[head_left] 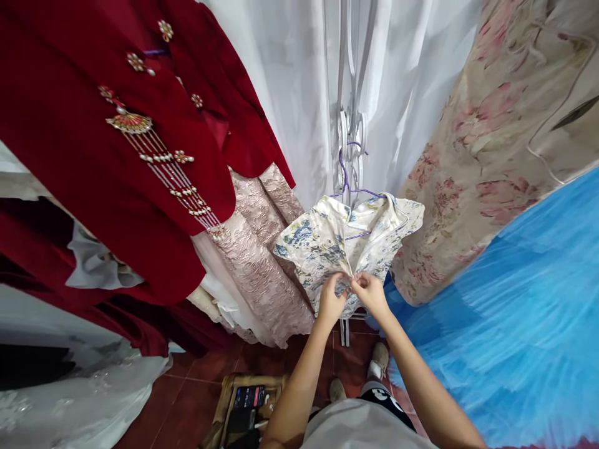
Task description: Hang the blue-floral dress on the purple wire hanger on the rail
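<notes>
A cream garment with blue flowers [322, 234] and short sleeves hangs on a purple wire hanger [347, 181]. The hanger hooks onto a white stand [344, 128]. At the garment's front opening, my left hand [333, 294] pinches the left edge of the cloth between thumb and fingers. Right beside it, my right hand [369, 292] pinches the other edge, its fingertips almost meeting those of the left. Any fastener between the fingertips is too small to make out.
To the left hang a red coat [154, 143] with a beaded brooch and a pink brocade garment [262, 262]. On the right are a floral dress [449, 187] and blue tulle [505, 299]. A wooden stool [228, 399] holding a phone [249, 396] stands on the tiled floor [182, 399].
</notes>
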Available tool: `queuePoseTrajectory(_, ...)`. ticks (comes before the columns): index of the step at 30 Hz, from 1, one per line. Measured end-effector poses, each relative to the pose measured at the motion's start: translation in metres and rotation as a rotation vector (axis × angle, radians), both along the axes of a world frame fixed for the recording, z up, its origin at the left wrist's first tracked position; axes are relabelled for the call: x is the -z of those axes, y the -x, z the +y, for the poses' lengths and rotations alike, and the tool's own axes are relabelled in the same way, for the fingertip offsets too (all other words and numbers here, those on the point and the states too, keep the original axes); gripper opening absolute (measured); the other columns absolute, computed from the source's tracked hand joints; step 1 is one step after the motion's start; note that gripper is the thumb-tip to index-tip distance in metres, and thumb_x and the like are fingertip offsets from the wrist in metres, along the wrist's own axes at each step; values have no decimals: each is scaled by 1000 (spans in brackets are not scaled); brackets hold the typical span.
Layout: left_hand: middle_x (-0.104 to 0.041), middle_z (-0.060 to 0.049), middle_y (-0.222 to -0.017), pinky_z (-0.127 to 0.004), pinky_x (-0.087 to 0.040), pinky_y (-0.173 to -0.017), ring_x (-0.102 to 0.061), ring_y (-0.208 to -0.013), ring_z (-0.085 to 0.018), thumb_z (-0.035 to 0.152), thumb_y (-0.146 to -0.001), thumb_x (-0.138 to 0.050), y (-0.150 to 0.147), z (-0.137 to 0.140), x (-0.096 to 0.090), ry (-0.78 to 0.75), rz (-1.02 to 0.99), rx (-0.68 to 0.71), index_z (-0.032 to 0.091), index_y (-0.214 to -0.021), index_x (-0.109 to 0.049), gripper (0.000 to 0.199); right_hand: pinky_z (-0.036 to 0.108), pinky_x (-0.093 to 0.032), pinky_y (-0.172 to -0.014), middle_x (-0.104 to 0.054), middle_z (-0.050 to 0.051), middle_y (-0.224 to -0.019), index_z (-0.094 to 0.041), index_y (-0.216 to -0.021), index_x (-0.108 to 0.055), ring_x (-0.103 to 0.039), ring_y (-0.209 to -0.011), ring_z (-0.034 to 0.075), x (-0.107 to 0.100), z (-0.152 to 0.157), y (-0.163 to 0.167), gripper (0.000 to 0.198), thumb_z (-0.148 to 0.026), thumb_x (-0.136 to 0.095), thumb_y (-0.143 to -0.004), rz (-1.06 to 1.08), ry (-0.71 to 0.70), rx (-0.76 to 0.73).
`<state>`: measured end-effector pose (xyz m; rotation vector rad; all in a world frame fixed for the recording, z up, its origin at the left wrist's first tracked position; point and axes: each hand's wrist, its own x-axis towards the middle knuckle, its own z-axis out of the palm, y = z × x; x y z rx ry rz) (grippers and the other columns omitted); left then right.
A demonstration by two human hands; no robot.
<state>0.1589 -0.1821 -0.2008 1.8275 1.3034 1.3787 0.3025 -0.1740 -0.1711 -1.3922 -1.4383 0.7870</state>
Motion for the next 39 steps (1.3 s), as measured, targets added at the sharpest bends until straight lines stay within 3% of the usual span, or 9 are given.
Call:
queuePoseTrajectory(6,-73,-8,-99,-35,-53,-90,-68,-97,-23,20,-91,-60,-26,-16,-3,-91,-69,28,20,-102,-68,14,25,-41,-47,-68,3,-57,-18,-77,-67,-57,-47,16,-24,-48,-15,30,-47,-74,-79,211,114,-105)
queuePoseTrajectory(13,-68,-5,-84,-32,-49,-80,-64,-86,-21,23,-93,-58,-18,-30,-18,-112,-15,-63,20,-84,-63,11,21,-27,-34,-66,3,-50,-17,-59,-65,-43,-32,9,-67,-34,-5,31,-44,-75,-70,488,298,-159)
queuePoseTrajectory(19,-68,-4,-80,-31,-47,-77,-64,-81,-21,23,-93,-57,-4,-38,-34,-60,126,13,20,-78,-58,14,20,-21,-32,-51,-3,-35,-16,-49,-64,-35,-31,5,-143,22,-5,30,-37,-80,-64,592,61,-140)
queuePoseTrajectory(22,-68,-4,-80,-30,-48,-75,-64,-81,-21,21,-91,-59,-2,-45,-37,-48,191,21,20,-78,-58,13,20,-25,-33,-61,-1,-46,-15,-56,-67,-39,-34,5,-184,48,1,23,-33,-78,-65,654,-58,-117)
queuePoseTrajectory(27,-71,-4,-86,-30,-51,-76,-67,-83,-20,22,-93,-62,13,-41,-49,-65,179,70,21,-87,-64,7,20,-27,-33,-64,0,-50,-15,-61,-67,-41,-34,6,-207,51,12,22,-33,-77,-68,615,-125,-130)
queuePoseTrajectory(30,-72,-6,-97,-31,-53,-80,-67,-89,-19,28,-98,-58,25,-22,-91,-234,114,22,22,-106,-68,15,21,-26,-33,-62,-1,-46,-16,-59,-64,-40,-32,6,-198,35,12,27,-37,-77,-69,588,-122,-111)
queuePoseTrajectory(34,-71,-4,-91,-27,-50,-66,-64,-73,-15,29,-103,-49,27,13,-181,-442,196,-20,22,-134,-59,33,21,-28,-33,-60,-2,-44,-17,-66,-66,-40,-31,7,-189,18,9,28,-42,-78,-69,564,-117,-48)
queuePoseTrajectory(37,-71,-3,-87,-26,-45,-62,-63,-70,-15,28,-103,-51,21,35,-233,-478,440,11,22,-121,-64,23,22,-31,-35,-60,-2,-45,-17,-71,-67,-41,-33,8,-187,17,8,31,-47,-76,-71,539,-149,-43)
queuePoseTrajectory(39,-69,-3,-86,-27,-44,-62,-63,-71,-16,25,-103,-49,16,46,-248,-507,571,11,20,-104,-65,17,23,-31,-36,-59,-2,-46,-18,-72,-66,-40,-34,8,-184,22,8,33,-49,-75,-73,524,-172,-40)
